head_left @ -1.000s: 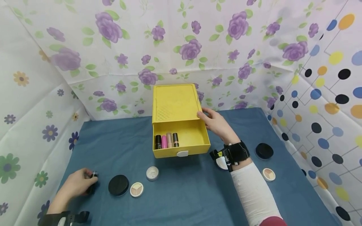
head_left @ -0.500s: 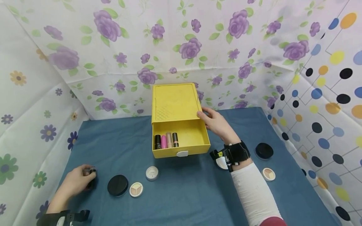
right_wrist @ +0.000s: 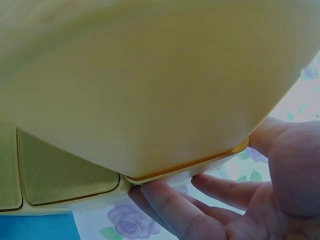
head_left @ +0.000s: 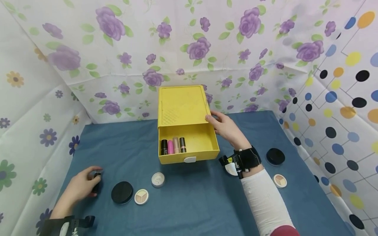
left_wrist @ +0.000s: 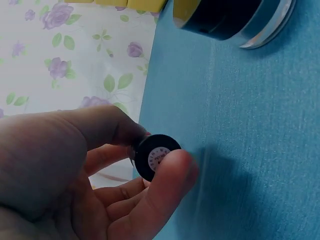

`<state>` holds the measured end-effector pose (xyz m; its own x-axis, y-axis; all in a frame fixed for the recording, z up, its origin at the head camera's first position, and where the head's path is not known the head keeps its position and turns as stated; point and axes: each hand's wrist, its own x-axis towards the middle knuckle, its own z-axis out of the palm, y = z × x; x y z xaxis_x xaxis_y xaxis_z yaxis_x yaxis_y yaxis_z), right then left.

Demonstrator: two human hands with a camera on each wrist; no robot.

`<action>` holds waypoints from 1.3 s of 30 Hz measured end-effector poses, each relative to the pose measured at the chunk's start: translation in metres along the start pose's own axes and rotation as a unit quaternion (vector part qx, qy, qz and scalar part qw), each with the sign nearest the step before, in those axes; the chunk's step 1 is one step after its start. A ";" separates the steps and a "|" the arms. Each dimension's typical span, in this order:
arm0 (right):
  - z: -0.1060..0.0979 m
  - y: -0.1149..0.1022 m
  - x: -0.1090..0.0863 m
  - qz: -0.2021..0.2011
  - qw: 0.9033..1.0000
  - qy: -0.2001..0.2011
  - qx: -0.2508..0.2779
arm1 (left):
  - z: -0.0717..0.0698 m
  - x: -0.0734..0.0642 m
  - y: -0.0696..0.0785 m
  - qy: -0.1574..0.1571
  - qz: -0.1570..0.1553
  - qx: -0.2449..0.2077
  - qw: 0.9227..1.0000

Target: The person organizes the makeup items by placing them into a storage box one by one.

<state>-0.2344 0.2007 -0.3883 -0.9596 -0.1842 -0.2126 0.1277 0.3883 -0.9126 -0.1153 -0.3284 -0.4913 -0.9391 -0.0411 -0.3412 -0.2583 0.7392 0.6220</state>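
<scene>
A yellow drawer box point(head_left: 183, 105) stands at the back of the blue cloth with its drawer point(head_left: 203, 139) pulled out. Several lipstick tubes point(head_left: 176, 145), black, pink and beige, stand in the drawer's left part. My right hand point(head_left: 228, 129) holds the box's right side, thumb on the top edge and fingers along the side wall. At the left of the cloth, my left hand point(head_left: 81, 185) pinches a black lipstick point(left_wrist: 146, 155) between thumb and fingers. A round pale label shows on the lipstick's end in the left wrist view.
A black round compact point(head_left: 122, 192), a three-shade palette point(head_left: 141, 196) and a small white round pot point(head_left: 157, 179) lie between left hand and box. On the right are another black compact point(head_left: 275, 156), another palette point(head_left: 279, 181) and a white disc point(head_left: 231, 169) partly behind the wrist. Patterned curtains surround the cloth.
My left hand has shifted slightly forward, and its fingers have spread a little around the black lipstick. The right hand and the drawer box have stayed in place.
</scene>
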 end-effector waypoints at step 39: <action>0.001 -0.001 -0.001 0.003 1.000 0.005 -0.009 | 0.007 -0.002 0.026 0.042 0.030 -0.019 0.999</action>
<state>-0.2338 0.1997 -0.3879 -0.9614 -0.1730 -0.2141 0.1285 0.4060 -0.9048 -0.1180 -0.3040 -0.4795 -0.9682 -0.0554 -0.2441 -0.2090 0.7157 0.6664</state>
